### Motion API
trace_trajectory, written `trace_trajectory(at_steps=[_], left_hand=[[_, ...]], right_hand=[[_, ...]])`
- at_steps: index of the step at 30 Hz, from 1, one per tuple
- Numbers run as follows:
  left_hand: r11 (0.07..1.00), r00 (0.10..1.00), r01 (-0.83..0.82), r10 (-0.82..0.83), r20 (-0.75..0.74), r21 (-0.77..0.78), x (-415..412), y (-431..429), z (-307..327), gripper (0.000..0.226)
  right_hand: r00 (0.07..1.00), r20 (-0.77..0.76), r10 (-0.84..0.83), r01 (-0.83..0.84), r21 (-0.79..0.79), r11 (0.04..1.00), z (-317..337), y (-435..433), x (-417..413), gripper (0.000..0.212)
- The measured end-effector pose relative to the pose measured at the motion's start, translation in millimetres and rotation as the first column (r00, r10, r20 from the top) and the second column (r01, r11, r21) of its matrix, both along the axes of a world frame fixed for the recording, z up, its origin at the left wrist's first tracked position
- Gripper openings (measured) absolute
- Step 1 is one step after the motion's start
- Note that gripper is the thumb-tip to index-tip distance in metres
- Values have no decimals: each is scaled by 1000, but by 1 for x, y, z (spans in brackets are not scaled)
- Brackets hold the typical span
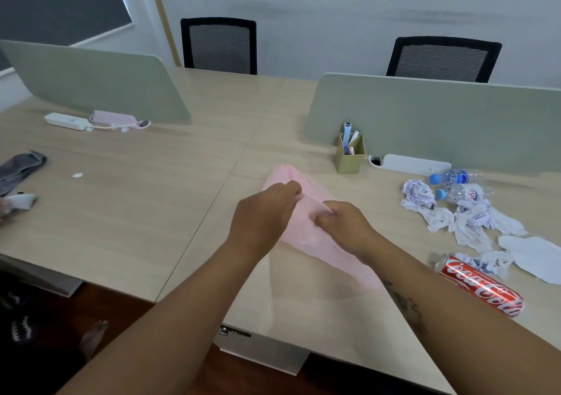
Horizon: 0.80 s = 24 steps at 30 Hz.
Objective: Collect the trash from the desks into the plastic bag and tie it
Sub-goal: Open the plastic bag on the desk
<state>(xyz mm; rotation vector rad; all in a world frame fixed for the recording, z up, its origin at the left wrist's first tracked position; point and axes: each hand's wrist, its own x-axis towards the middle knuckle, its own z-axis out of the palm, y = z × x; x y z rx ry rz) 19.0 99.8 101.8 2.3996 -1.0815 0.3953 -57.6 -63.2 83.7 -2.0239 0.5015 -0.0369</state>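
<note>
A thin pink plastic bag (306, 236) lies flat on the wooden desk (170, 200) in front of me. My left hand (261, 212) and my right hand (343, 221) both pinch its upper edge between the fingertips, close together. To the right lie trash items: a red cola can (479, 285) on its side, two crushed clear water bottles (458, 185) with blue caps, and several crumpled white papers and tissues (467, 221). A small white scrap (77, 175) lies on the left desk.
Green divider panels (440, 121) stand at the back of both desks. A tan pen holder (349, 156) and white power strips (413, 163) sit near them. A grey cloth (18, 169) lies at the left edge. Two black chairs (219, 45) stand behind the desks.
</note>
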Motion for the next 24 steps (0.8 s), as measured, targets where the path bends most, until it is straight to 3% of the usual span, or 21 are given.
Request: trace_trajectory(at_steps=[4, 8, 10, 12, 14, 17, 19, 22, 24], left_hand=[[1000, 986, -29, 27, 167, 10, 20, 22, -8, 30], [1000, 990, -9, 9, 138, 1, 30, 40, -22, 44], [999, 987, 11, -16, 160, 34, 32, 45, -28, 39], [997, 986, -33, 21, 164, 70, 37, 49, -31, 27], [981, 983, -169, 161, 89, 93, 41, 55, -30, 20], [891, 903, -386, 418, -99, 239, 47, 53, -32, 20], [850, 860, -459, 498, -113, 256, 40, 43, -34, 41], [930, 927, -299, 336, -165, 215, 13, 2, -33, 100], [947, 977, -171, 199, -81, 273, -7, -23, -41, 112]], right_hand=[[995, -51, -87, 85, -39, 996, -14, -26, -14, 32], [969, -226, -96, 7, -366, 930, -30, -50, -28, 15], [948, -290, -133, -36, -511, 859, -38, -57, -34, 18], [949, -217, -228, 55, -599, 799, -40, -63, -41, 18], [934, -58, -352, 245, -611, 753, -36, -70, -46, 12], [871, 97, -482, 481, -367, 796, -23, -78, -39, 8], [830, 181, -527, 546, -77, 834, -8, -67, -28, 11], [823, 210, -527, 475, 253, 843, 19, -38, -13, 19], [889, 205, -410, 347, 283, 894, 30, -29, -10, 27]])
